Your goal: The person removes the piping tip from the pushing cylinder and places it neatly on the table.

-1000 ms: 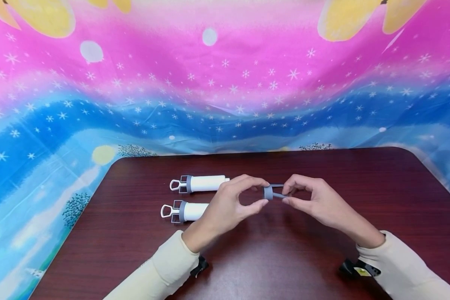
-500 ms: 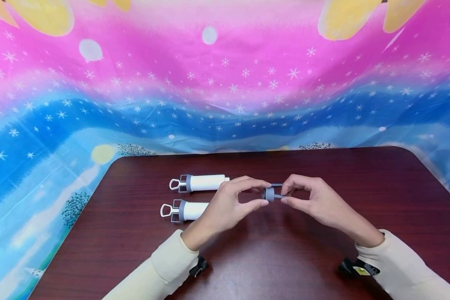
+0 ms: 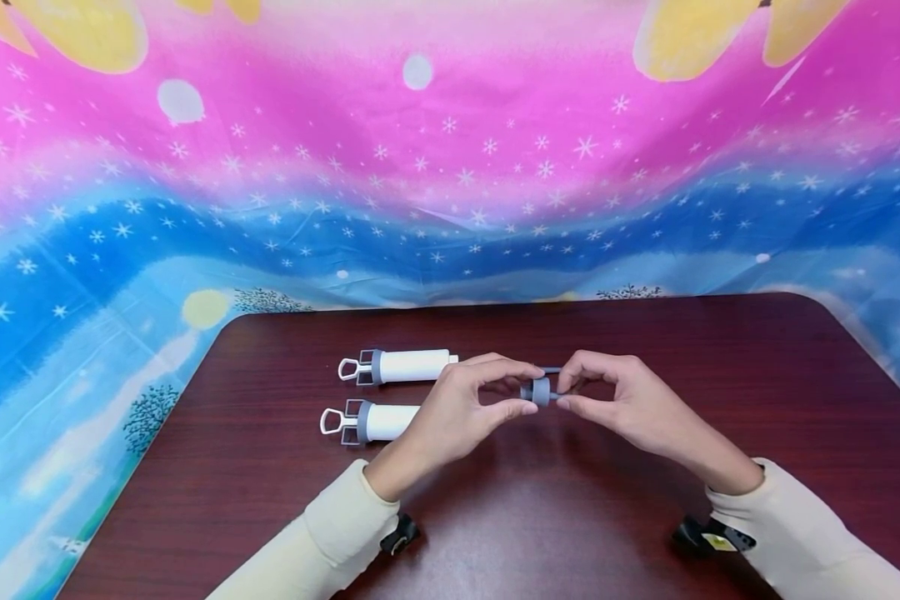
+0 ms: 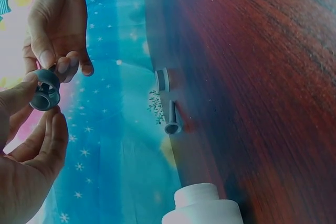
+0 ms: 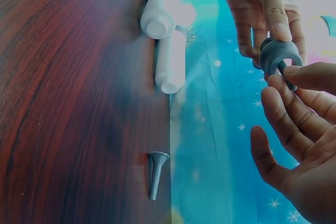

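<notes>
Above the table, my left hand (image 3: 450, 408) pinches a grey ring-shaped cap (image 3: 541, 392) between thumb and fingers. A grey nozzle runs through this cap; its flared round end (image 4: 44, 99) shows beside the left fingertips. From the other side, my right hand (image 3: 630, 396) pinches the nozzle's thin stem (image 5: 287, 74) with thumb and forefinger. The right hand's other fingers spread loosely in the right wrist view. Both hands' fingertips are close together around the two parts.
Two white syringe-like barrels (image 3: 412, 366) with grey collars and white loop handles lie left of the hands, the nearer barrel (image 3: 390, 422) partly hidden by the left hand. Another grey nozzle (image 5: 157, 174) and a grey ring (image 4: 163, 80) rest on the dark wooden table (image 3: 270, 517). A patterned cloth (image 3: 450, 208) hangs behind.
My right hand has shifted slightly left, towards the left hand. The cap now sits a little farther right, with the nozzle's flared end showing on its left side. The barrels stay put.
</notes>
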The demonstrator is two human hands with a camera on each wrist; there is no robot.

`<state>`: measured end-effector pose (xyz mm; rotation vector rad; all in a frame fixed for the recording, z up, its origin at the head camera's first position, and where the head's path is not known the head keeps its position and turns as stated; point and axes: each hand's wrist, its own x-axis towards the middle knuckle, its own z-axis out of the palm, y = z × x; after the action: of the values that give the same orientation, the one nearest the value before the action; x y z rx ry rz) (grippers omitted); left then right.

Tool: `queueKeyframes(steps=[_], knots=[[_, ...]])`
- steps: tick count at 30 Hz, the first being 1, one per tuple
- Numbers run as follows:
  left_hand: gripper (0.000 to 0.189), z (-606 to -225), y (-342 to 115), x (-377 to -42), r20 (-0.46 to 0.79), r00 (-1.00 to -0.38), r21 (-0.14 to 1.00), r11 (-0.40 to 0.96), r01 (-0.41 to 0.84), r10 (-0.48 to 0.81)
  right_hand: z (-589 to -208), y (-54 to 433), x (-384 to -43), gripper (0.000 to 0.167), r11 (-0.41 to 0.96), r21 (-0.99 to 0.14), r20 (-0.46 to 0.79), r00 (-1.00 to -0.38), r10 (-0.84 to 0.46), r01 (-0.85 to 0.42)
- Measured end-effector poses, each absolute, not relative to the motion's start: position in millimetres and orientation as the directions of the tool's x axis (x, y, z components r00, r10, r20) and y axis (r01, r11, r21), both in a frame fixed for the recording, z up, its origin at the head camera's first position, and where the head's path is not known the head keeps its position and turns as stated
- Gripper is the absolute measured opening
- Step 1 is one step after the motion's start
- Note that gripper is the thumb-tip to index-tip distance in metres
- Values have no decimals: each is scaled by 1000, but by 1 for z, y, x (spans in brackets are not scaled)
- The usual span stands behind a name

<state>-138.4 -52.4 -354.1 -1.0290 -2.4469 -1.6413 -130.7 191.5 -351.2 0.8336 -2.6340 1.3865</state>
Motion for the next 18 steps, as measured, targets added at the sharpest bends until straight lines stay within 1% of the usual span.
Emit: queueKeyframes(steps=[8, 18], knots=[[33, -354, -52, -138, 339, -798, 853, 196, 484, 498, -351, 191, -131, 19, 434, -759, 291, -849, -441, -486], [33, -353, -53, -137, 301, -821, 888, 170, 427, 485, -350, 190, -130, 18, 440, -765, 289, -861, -418, -470]])
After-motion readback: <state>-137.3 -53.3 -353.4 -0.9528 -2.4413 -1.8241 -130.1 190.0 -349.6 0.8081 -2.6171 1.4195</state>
